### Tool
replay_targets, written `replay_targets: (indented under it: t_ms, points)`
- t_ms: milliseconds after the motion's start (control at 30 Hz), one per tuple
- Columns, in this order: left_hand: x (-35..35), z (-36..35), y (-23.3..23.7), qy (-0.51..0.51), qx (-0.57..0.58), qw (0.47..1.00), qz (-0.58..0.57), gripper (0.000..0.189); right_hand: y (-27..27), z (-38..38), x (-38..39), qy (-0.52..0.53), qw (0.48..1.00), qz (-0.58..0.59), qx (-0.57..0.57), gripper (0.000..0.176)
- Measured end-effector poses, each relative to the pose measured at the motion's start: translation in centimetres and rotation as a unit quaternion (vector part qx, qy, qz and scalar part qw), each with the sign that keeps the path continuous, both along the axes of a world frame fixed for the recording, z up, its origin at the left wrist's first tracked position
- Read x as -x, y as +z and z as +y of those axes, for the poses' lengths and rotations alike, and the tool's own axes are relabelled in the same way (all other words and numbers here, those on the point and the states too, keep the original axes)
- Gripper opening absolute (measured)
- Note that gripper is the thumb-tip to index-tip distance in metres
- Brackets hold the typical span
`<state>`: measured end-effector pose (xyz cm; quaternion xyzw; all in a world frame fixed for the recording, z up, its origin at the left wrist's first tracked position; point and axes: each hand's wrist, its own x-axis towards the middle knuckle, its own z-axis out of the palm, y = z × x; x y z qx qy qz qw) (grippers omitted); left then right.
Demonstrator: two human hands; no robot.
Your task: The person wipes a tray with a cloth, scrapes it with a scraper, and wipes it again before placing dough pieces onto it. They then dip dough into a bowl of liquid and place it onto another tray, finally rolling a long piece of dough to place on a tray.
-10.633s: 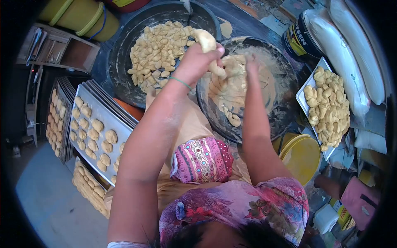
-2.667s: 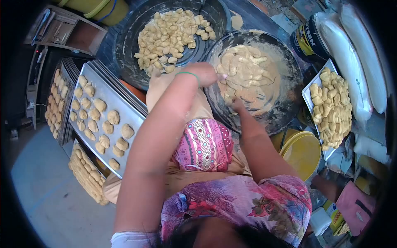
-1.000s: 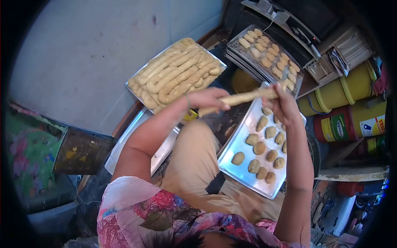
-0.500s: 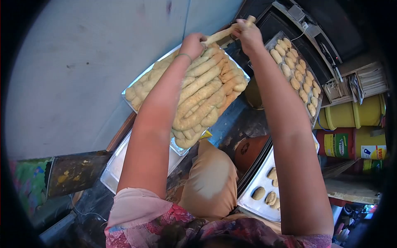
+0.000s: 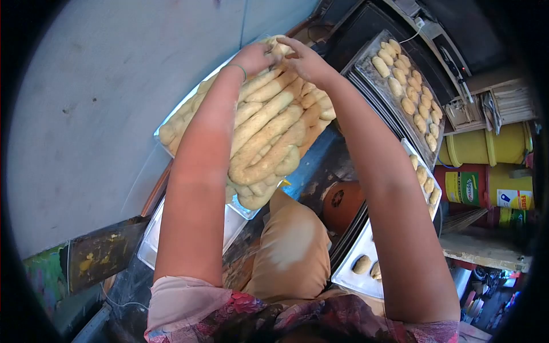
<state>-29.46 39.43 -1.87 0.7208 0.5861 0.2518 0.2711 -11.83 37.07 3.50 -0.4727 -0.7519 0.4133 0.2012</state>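
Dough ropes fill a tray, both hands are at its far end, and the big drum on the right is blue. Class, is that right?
No: the head view shows the drum is yellow. Left hand and right hand are at the far end of the tray of dough ropes.

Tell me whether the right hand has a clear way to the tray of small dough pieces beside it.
Probably yes. The right hand rests on a dough rope with the left hand; the tray of small pieces lies close alongside, nothing between them.
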Motion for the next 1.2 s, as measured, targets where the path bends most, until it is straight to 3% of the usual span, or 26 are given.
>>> replay_targets:
  t_ms: [100,133,233,267,333,400,500,600,700,833,900,933,1033,1067,1133,1200]
  points:
    - [-0.4,0.7,-0.1,0.026,-0.019,0.989,0.147,0.050,2.0,-3.1,-4.6,0.077,0.994,-0.014,-0.075,0.047]
    - [-0.4,1.1,0.9,0.001,0.060,0.990,0.124,0.059,3.5,-5.1,-6.2,0.099,0.993,-0.021,-0.064,0.045]
    - [-2.2,1.3,2.5,0.067,0.029,0.987,0.146,0.069,7.8,-12.0,-11.3,0.111,0.984,-0.089,-0.107,0.042]
    - [-2.9,2.0,1.8,0.090,0.001,0.994,0.060,0.066,8.6,-14.1,-13.2,0.112,0.983,-0.099,-0.111,0.041]
    - [-4.4,3.0,-1.1,-0.009,-0.062,0.987,0.149,0.060,10.8,-18.4,-16.3,0.106,0.983,-0.113,-0.102,0.042]
    - [-5.0,3.0,-1.3,-0.108,-0.070,0.961,0.245,0.055,11.7,-22.3,-19.8,0.047,0.984,-0.160,-0.059,0.043]
    - [-4.8,2.4,-2.1,-0.084,-0.134,0.964,0.214,0.063,12.7,-27.8,-23.8,-0.031,0.979,-0.202,-0.026,0.044]
    - [-4.9,0.8,-1.7,0.068,-0.043,0.974,0.211,0.070,13.4,-33.1,-27.3,-0.097,0.979,-0.177,-0.034,0.043]
    - [-5.1,-1.0,-0.6,0.071,-0.017,0.971,0.229,0.074,14.8,-38.3,-30.4,-0.171,0.975,-0.137,-0.041,0.044]
    - [-5.3,-5.3,1.4,0.200,-0.060,0.968,0.141,0.073,16.7,-46.3,-34.7,-0.296,0.950,-0.078,-0.067,0.046]
    - [-6.9,-6.8,1.9,0.187,-0.110,0.976,0.000,0.069,16.9,-50.4,-36.5,-0.364,0.929,-0.022,-0.063,0.047]
    - [-8.0,-7.8,1.9,0.177,-0.128,0.973,-0.070,0.067,17.0,-52.1,-37.1,-0.390,0.918,-0.033,-0.061,0.048]
    - [-15.2,-14.4,8.6,-0.012,-0.128,0.980,-0.151,0.062,15.8,-57.5,-39.7,-0.424,0.903,-0.038,-0.058,0.049]
    - [-18.5,-15.5,8.8,-0.074,-0.164,0.968,-0.176,0.058,15.3,-59.2,-40.4,-0.439,0.897,-0.026,-0.047,0.049]
    - [-25.6,-24.8,15.2,-0.185,-0.106,0.963,-0.166,0.056,13.3,-62.7,-43.3,-0.433,0.899,0.007,-0.068,0.050]
    - [-31.7,-31.3,18.0,-0.321,-0.084,0.931,-0.151,0.054,11.2,-66.5,-45.7,-0.470,0.877,0.068,-0.073,0.048]
